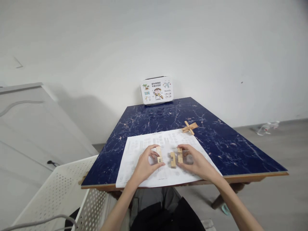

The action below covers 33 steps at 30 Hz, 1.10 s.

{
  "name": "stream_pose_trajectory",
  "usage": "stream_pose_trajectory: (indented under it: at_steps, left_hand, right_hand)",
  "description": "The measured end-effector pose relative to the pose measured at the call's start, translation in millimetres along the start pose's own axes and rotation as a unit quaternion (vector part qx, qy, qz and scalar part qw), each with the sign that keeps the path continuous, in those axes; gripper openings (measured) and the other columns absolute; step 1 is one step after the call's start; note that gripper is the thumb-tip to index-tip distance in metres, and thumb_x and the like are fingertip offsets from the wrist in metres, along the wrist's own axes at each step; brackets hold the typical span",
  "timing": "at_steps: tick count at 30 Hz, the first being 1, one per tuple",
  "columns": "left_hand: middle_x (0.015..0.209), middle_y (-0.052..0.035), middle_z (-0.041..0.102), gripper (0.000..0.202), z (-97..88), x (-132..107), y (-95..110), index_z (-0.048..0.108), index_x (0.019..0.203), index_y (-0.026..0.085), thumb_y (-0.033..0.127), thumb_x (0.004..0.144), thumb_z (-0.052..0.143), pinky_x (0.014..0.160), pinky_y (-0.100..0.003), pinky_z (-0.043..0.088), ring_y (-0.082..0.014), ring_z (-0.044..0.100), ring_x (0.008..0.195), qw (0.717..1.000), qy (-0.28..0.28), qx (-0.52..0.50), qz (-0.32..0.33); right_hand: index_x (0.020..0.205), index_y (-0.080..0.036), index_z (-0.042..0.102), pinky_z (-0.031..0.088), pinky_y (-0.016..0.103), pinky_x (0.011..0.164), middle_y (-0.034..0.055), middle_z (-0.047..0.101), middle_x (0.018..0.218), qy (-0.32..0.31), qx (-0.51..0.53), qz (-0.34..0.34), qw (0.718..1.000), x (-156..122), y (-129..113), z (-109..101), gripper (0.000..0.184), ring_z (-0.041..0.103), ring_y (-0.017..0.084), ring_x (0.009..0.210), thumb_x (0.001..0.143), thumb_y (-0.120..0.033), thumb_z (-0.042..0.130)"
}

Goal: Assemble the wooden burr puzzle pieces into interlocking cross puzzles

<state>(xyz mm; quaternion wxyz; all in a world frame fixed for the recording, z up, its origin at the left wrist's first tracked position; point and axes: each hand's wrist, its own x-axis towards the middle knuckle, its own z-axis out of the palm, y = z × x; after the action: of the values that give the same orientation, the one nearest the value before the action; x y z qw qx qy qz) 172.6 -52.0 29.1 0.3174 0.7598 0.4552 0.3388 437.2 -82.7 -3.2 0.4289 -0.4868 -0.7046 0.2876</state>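
Note:
Between its thumb and fingers my left hand grips a notched wooden puzzle piece marked with a "3". My right hand is closed around another notched wooden puzzle piece, held by its two ends. A third wooden puzzle piece stands between the hands, just left of the right one, with a notch in its side. Under all of them lies a white printed sheet; its print is too faint to read. At the sheet's far right corner rests a cross of joined wooden pieces.
The blue marble-patterned table has a wooden front edge close to my body. A white case with cartoon prints stands at the back against the wall. To the left is a white perforated basket. A clear plastic item lies on the floor at right.

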Motion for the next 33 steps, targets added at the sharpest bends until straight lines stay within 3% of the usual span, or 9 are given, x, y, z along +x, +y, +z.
stream_pose_trajectory:
  at_steps: [9,15,20,25,33]
  left_hand:
    - [0.109,-0.0043,0.070,0.070,0.9,0.7,-0.8,0.055,0.134,0.026,0.031,0.073,0.089,0.094,-0.038,0.053,-0.0221,0.069,0.098,0.999,0.007,0.010,0.033]
    - [0.113,-0.0048,0.071,0.069,-0.5,0.6,3.5,0.056,0.135,0.027,0.029,0.074,0.088,0.092,-0.038,0.054,-0.0224,0.070,0.099,0.999,-0.009,0.000,0.031]
    - [0.106,-0.0034,0.071,0.069,-1.5,0.4,2.2,0.057,0.135,0.028,0.030,0.074,0.088,0.093,-0.038,0.054,-0.0230,0.069,0.099,0.999,-0.015,-0.002,0.031]
    - [0.108,-0.0041,0.070,0.067,-0.8,0.3,0.7,0.058,0.134,0.027,0.029,0.074,0.088,0.094,-0.039,0.054,-0.0223,0.068,0.097,0.999,0.001,0.003,0.041]
    - [0.115,-0.0047,0.067,0.068,-0.1,1.0,1.0,0.057,0.135,0.028,0.028,0.074,0.088,0.092,-0.038,0.055,-0.0208,0.067,0.096,0.999,-0.009,0.004,0.040]
  right_hand:
    - [0.139,-0.025,0.050,0.050,0.050,0.106,0.0122,0.060,0.136,-0.030,-0.046,-0.020,0.998,-1.3,4.7,1.1,0.057,0.060,0.031,0.124,0.087,-0.037,0.071]
    - [0.144,-0.029,0.047,0.044,0.052,0.115,0.0116,0.052,0.147,-0.058,-0.058,-0.061,0.995,-1.6,2.0,-1.5,0.066,0.049,0.032,0.138,0.087,-0.047,0.075]
    - [0.140,-0.027,0.055,0.046,0.054,0.111,0.0137,0.056,0.143,-0.044,-0.094,-0.072,0.992,3.8,-2.0,3.1,0.072,0.052,0.035,0.134,0.080,-0.054,0.082]
    - [0.128,-0.026,0.065,0.049,0.053,0.105,0.0138,0.060,0.134,-0.047,-0.114,-0.101,0.987,12.2,-3.1,8.4,0.057,0.056,0.036,0.127,0.079,-0.050,0.083]
    - [0.133,-0.025,0.061,0.049,0.048,0.108,0.0134,0.056,0.137,-0.070,-0.083,-0.090,0.990,12.6,0.7,9.3,0.059,0.054,0.033,0.130,0.083,-0.049,0.080]
